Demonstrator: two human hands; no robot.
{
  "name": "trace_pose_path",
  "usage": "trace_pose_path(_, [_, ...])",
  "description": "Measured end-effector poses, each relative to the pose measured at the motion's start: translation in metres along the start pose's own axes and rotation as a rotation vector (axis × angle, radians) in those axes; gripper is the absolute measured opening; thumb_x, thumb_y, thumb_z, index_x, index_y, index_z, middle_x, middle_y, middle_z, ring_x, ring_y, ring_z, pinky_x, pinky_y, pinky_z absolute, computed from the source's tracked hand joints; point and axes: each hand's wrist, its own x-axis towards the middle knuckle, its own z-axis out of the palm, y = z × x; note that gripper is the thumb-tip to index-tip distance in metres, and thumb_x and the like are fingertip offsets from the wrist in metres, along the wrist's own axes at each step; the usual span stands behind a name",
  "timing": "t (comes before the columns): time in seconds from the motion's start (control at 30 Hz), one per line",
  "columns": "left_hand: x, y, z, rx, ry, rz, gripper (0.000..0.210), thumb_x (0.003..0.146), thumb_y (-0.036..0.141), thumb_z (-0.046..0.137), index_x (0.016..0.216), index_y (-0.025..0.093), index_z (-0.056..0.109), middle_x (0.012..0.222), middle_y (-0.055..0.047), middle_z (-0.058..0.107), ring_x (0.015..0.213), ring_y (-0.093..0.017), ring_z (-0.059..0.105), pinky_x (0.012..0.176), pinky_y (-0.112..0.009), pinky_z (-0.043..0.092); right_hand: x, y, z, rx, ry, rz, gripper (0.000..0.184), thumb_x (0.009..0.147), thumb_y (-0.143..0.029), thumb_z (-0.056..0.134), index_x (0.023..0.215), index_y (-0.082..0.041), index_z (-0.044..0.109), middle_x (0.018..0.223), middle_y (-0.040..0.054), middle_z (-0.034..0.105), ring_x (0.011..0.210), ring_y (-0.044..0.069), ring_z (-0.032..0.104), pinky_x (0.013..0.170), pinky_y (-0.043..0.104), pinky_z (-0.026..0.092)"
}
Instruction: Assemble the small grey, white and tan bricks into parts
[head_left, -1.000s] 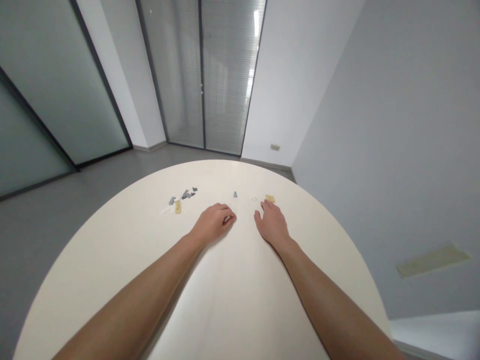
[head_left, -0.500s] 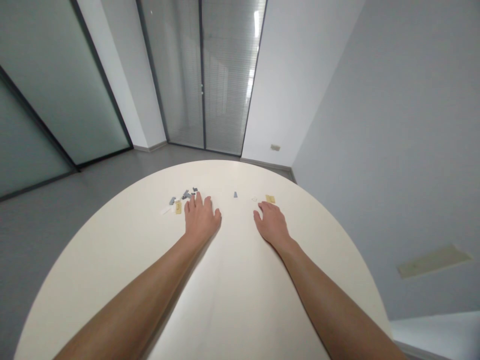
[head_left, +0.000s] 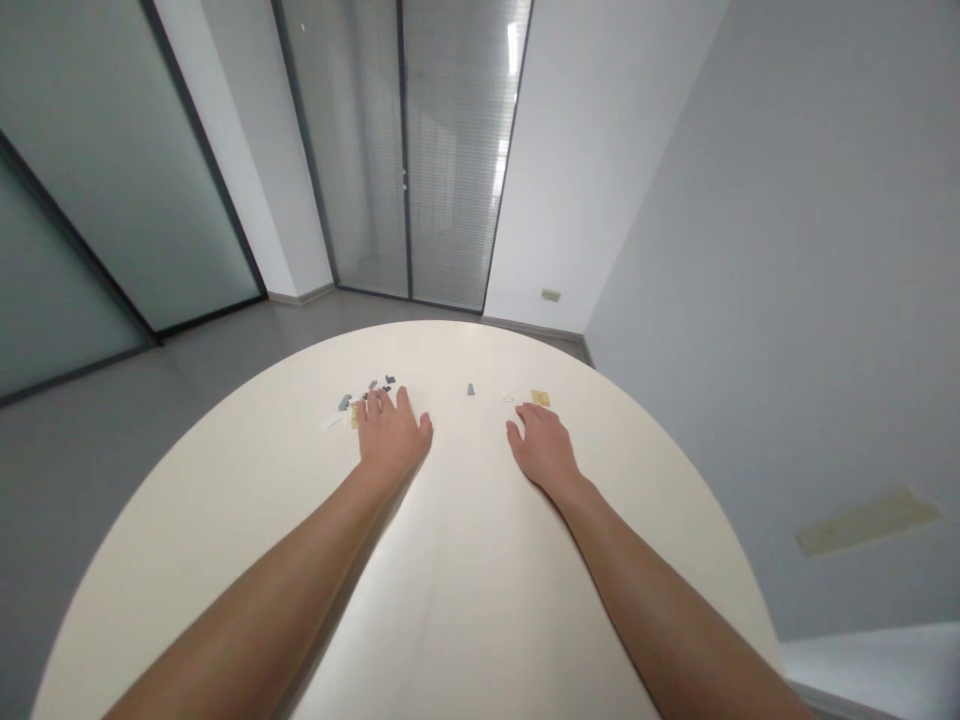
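Head: left hand [head_left: 391,434] partly hides yellow piece [head_left: 354,420] beside white strip [head_left: 334,421].

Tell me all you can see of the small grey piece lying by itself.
The small grey, tapered, plastic-looking piece is narrower at its far end and wider at the near one; finer parts are too small to tell. It lies by itself on the off-white, round-edged table, farther out than the gap between the left hand and the right hand. Neither hand's fingers touch it.
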Motion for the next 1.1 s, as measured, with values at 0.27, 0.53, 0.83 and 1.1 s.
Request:
trace_pose_path(0.27, [0.0, 0.003, -0.01, 0.003, -0.025, 0.066, 0.042, 0.091, 0.035, 0.045, 0.121, 0.009, 0.058, 0.115, -0.021, 0.067, 0.115, -0.034, 0.059, 0.101, -0.047, 0.039, 0.0, 0.0, 0.0, -0.004, 0.0, 0.006, 0.039, 0.099, -0.031, 0.046, 0.129, -0.011, 0.061, 0.134, 0.0134, 0.062, 0.124, 0.027, 0.054, 0.11, 0.037, 0.037])
trace_pose_path(0.53, [-0.001, 0.007, -0.016, 0.01, -0.036, 0.08, 0.035, 0.092, 0.03, 0.045, 0.116, 0.008, 0.058, 0.106, -0.021, 0.069, 0.107, -0.033, 0.064, 0.093, -0.044, 0.045, 0.0, 0.001, 0.0, 0.009, -0.001, 0.0, 0.039, 0.099, -0.031, 0.046, 0.128, -0.01, 0.061, 0.133, 0.0148, 0.062, 0.124, 0.028, 0.054, 0.109, 0.038, 0.038])
trace_pose_path(0.83, [0.0, 0.014, -0.025, -0.011, -0.22, 0.189, 0.034, 0.094, 0.013, 0.034, 0.118, 0.011, 0.059, 0.087, -0.016, 0.073, 0.086, -0.03, 0.072, 0.072, -0.037, 0.052, 0.001, 0.001, 0.001, 0.013, 0.007, -0.004, 0.039, 0.098, -0.03, 0.046, 0.128, -0.01, 0.06, 0.134, 0.0161, 0.062, 0.124, 0.029, 0.054, 0.108, 0.04, 0.039])
trace_pose_path(1.1, [0.001, 0.012, -0.017, -0.179, -0.21, 0.429, 0.029, 0.096, 0.016, 0.04, 0.112, 0.018, 0.065, 0.1, -0.011, 0.075, 0.093, -0.026, 0.071, 0.079, -0.036, 0.053, 0.002, 0.002, 0.002, -0.001, 0.002, -0.007, 0.038, 0.099, -0.031, 0.046, 0.127, -0.01, 0.061, 0.132, 0.0157, 0.063, 0.124, 0.028, 0.054, 0.108, 0.039, 0.038])
